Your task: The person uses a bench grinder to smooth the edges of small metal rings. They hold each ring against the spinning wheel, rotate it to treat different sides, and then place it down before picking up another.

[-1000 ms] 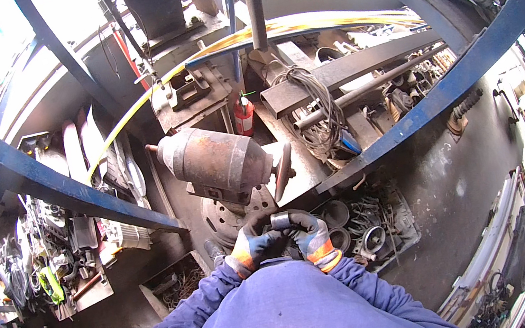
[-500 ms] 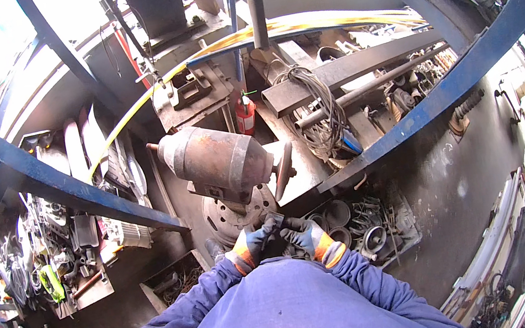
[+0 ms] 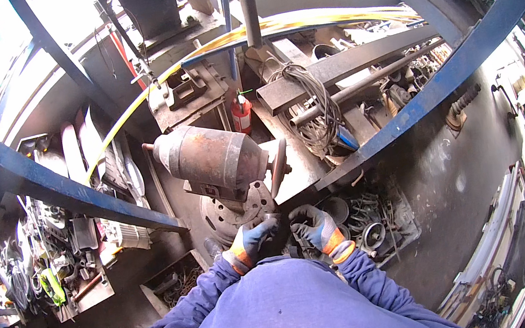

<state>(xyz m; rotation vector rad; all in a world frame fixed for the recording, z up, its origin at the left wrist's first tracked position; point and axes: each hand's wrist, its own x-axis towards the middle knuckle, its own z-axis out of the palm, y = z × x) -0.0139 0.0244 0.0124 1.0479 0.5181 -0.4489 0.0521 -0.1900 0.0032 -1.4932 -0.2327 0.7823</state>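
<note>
My left hand (image 3: 253,241), in a grey-blue and orange work glove, is closed with its fingertips around a small dark piece that I cannot make out. To its right, my right hand (image 3: 318,229) in a matching glove is half curled, thumb and forefinger apart, with nothing visible between them. A gap separates the two hands. Just beyond them stands a rusty bench grinder (image 3: 209,159) with a grinding wheel (image 3: 279,167) on its right end. Its foot is a round steel base with holes (image 3: 221,222), close to my left hand.
A tray of metal scraps and bolts (image 3: 383,213) lies right of my hands, a box of scrap (image 3: 174,278) to the left. Blue steel beams (image 3: 419,119) cross in front. Coiled cable (image 3: 313,113) hangs over a channel bar; a red fire extinguisher (image 3: 242,114) stands behind the grinder.
My hands were close together at a small dark piece; now they have moved apart, the right one shifting right and its fingers loosening. The grinder has not moved.
</note>
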